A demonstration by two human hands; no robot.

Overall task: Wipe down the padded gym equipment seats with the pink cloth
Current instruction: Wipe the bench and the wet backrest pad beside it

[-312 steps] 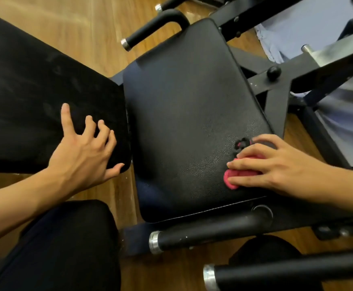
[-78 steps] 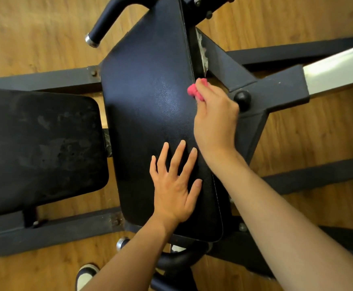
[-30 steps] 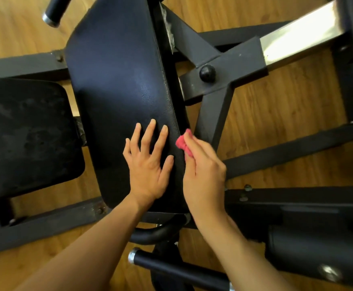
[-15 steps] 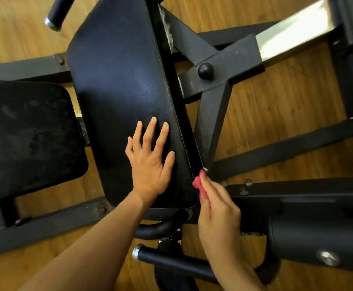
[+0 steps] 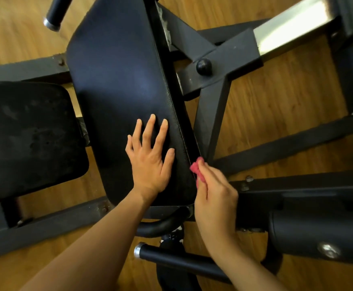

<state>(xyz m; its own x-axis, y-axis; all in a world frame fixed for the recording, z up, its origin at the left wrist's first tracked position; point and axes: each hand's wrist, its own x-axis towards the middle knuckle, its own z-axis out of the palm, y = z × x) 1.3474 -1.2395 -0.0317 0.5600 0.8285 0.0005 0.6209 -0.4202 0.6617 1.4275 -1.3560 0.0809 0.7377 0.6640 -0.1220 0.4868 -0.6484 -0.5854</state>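
Left hand: your left hand (image 5: 150,158) lies flat on the near part of the long padded seat (image 5: 121,85), fingers straight and spread, palm down, holding nothing.
Right hand: your right hand (image 5: 215,196) has its fingers curled round the pink cloth (image 5: 196,168), bunching it small.
Pink cloth: only a crumpled bit shows, poking out past your right fingertips on the far side of the hand; the rest is hidden inside the grip. It sits against the right edge of the long padded seat, near that seat's near right corner.
Cloth and left hand: the cloth is just to the right of your left thumb, apart from it, with a strip of seat between them.
Long padded seat: dark, running away from you, slightly tilted to the left in the head view.
Second pad: a duller, smudged black pad (image 5: 26,139) lies to the left, apart from both hands.
Frame: black steel bars (image 5: 217,110) and a round knob (image 5: 204,66) lie to the right of the seat, over a wooden floor (image 5: 276,97).
Handle: a black grip with a silver end cap (image 5: 171,259) lies below your wrists.
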